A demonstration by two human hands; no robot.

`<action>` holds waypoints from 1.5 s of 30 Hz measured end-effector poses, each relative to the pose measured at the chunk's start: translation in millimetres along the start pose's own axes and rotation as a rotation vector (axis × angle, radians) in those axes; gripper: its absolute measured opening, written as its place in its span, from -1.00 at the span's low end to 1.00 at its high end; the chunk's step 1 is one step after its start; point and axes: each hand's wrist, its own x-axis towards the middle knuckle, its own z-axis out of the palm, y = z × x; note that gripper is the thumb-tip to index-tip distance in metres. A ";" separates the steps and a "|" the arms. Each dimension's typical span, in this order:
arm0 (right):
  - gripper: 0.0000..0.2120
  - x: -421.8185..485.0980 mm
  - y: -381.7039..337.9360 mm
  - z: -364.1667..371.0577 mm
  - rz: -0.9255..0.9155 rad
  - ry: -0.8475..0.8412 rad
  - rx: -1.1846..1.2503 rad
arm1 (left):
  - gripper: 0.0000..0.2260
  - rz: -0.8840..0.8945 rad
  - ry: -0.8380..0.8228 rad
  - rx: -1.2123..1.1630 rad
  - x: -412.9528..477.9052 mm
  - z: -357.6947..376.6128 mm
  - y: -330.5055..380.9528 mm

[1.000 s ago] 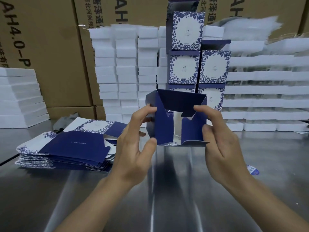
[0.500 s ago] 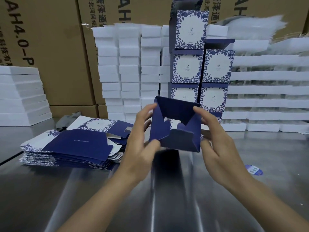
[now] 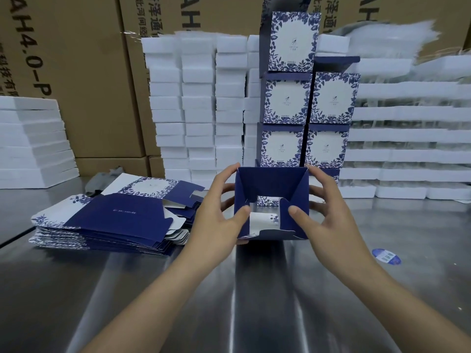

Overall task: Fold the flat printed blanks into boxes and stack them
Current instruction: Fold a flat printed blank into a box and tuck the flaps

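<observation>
A dark blue half-folded box [image 3: 270,184] is held over the steel table, its end flaps facing me and partly closed, a white inside showing through the gap. My left hand [image 3: 216,215] grips its left side with the thumb on a flap. My right hand [image 3: 328,217] grips the right side, thumb pressing the right flap. A pile of flat printed blanks [image 3: 109,220] lies to the left. Folded blue-and-white floral boxes [image 3: 303,105] stand stacked in two columns just behind the held box.
The steel table [image 3: 229,289] reflects light. White foam blocks [image 3: 198,108] are stacked behind, more foam at the left [image 3: 30,141] and right [image 3: 407,138]. Brown cartons [image 3: 84,72] form the back wall. A blue round sticker [image 3: 386,256] lies on the table to the right.
The box has turned so its end flaps face me squarely, and it sits a little lower. Both thumbs have moved onto the side flaps, pushing them inward.
</observation>
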 end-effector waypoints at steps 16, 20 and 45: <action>-0.44 -1.8 -2.5 -6.3 -0.227 -0.192 -0.100 | -0.29 0.021 -0.105 -0.159 4.3 -13.8 9.9; -0.28 -0.8 -1.8 -13.0 -0.237 -0.343 -0.143 | -0.19 0.136 -0.177 0.056 -1.6 -16.6 10.9; -0.27 -5.8 0.6 0.4 -0.071 -0.155 -0.015 | -0.53 -0.020 0.077 -0.092 -4.1 7.0 -7.3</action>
